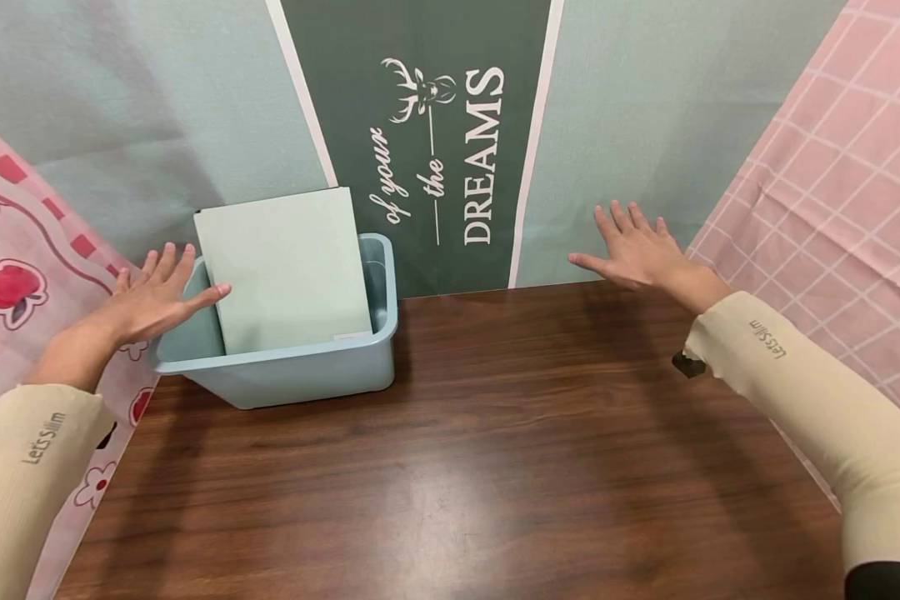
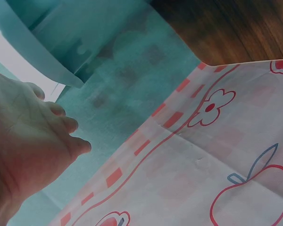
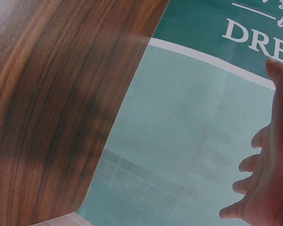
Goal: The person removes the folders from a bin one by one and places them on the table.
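A flat pale-green object stands tilted in the blue bin on the counter. The left grip, near the bin, and the right grip, well apart, have fingers extended

left forearm stretched forward from lower left, right forearm from lower right; both covered by cream sleeves printed with lettering. left wrist and right wrist bared. left hand and right hand held well apart, backs turned to head camera. on each, fingers extended and spread, thumb pointed inward, toward other hand. left palm shown in left wrist view.
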Demonstrator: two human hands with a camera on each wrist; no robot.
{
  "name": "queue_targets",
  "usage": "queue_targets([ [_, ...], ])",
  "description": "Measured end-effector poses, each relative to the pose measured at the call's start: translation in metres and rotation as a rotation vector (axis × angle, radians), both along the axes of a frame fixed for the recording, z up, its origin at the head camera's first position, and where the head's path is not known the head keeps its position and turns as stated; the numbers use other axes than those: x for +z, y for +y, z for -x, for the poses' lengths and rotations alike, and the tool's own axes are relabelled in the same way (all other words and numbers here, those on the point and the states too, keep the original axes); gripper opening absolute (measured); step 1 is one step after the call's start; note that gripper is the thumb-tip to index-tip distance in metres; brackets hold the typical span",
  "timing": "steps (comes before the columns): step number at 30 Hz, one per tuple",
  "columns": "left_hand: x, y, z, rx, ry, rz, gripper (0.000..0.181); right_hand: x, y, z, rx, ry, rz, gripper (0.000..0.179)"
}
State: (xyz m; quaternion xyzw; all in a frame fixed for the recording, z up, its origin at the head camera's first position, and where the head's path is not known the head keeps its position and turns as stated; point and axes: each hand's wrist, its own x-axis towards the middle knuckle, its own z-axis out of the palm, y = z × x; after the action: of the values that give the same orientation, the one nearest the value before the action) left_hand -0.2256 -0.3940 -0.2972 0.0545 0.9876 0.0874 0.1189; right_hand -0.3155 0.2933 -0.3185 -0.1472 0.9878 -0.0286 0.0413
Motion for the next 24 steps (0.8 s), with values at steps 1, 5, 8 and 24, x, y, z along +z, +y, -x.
queue_targets([
  [1, 0.000, 0.000, 0.000, 0.000, 0.000, -0.001, 0.104, 0.000, 0.000, 0.000, 0.000, 0.001, -0.001, 0.110],
  [5, 0.001, 0.000, -0.001, -0.001, -0.002, -0.005, 0.104, 0.001, 0.000, 0.000, 0.001, 0.005, -0.004, 0.110],
  [8, 0.002, 0.000, -0.001, -0.005, -0.004, -0.009, 0.102, 0.001, 0.000, -0.001, 0.003, 0.008, -0.003, 0.110],
  [24, -0.010, -0.003, -0.007, -0.021, 0.005, -0.044, 0.099, 0.005, -0.014, -0.003, 0.069, 0.073, 0.019, 0.107],
])
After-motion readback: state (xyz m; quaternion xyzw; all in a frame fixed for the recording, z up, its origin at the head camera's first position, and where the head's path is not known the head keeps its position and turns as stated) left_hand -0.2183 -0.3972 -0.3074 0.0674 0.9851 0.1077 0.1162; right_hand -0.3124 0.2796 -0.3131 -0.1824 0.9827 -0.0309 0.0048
